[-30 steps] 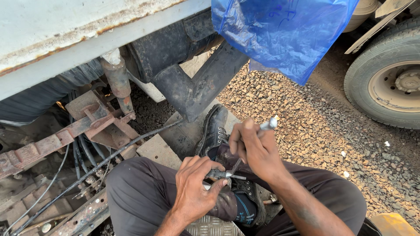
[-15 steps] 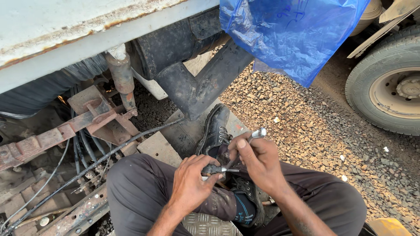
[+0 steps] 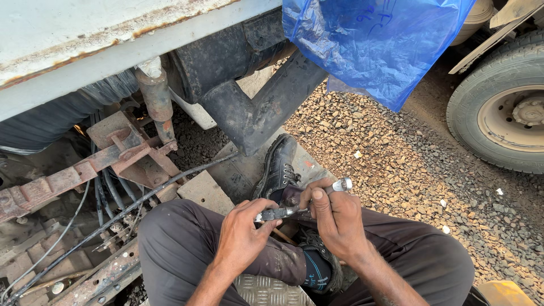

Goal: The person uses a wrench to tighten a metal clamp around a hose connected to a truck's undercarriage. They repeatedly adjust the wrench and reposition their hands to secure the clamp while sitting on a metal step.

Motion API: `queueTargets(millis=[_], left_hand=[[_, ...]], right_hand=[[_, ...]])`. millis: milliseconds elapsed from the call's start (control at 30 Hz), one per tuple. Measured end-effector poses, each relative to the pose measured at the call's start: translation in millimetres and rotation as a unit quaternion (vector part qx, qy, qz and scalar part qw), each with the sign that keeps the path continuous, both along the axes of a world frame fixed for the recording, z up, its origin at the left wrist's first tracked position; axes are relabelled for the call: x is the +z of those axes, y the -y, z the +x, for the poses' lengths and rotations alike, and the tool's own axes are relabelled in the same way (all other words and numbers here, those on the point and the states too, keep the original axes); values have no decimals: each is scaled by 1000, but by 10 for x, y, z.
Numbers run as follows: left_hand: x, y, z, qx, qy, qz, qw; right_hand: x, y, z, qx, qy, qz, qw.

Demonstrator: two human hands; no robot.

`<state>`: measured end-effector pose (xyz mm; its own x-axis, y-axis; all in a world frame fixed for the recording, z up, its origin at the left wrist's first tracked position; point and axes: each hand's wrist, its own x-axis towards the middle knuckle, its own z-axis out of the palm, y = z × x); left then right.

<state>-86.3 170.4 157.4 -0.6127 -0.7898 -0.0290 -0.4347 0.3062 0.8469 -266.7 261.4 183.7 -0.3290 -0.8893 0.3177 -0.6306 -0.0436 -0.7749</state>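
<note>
Over my lap, near the black shoe (image 3: 279,168), I see my left hand (image 3: 241,235) pinching a small metal part (image 3: 276,213) steady while my right hand (image 3: 334,218) grips a shiny tool (image 3: 340,185) closed, angled toward that part.

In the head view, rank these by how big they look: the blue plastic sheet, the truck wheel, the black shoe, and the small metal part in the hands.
1. blue plastic sheet
2. truck wheel, cropped by the frame
3. black shoe
4. small metal part, held by left hand and right hand
</note>
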Motion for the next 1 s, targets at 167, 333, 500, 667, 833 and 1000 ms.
queueTargets(millis=[167,333,500,667,833,1000], left_hand=[[-76,-30,-23,17,-11,-33,999],[-165,24,14,41,-54,-24,997],[-195,78,39,72,-65,82,992],[-202,124,28,129,-63,108,984],[-250,153,28,146,-115,74,980],[-313,138,39,133,-170,128,968]], right_hand=[[-49,-6,-4,-2,-89,-41,995],[-43,-37,-62,-55,0,-31,998],[-5,-132,-34,-59,-72,-97,991],[37,-227,51,-27,89,-173,981],[-104,-149,94,11,459,-174,871],[-269,-106,45,-123,365,-99,918]])
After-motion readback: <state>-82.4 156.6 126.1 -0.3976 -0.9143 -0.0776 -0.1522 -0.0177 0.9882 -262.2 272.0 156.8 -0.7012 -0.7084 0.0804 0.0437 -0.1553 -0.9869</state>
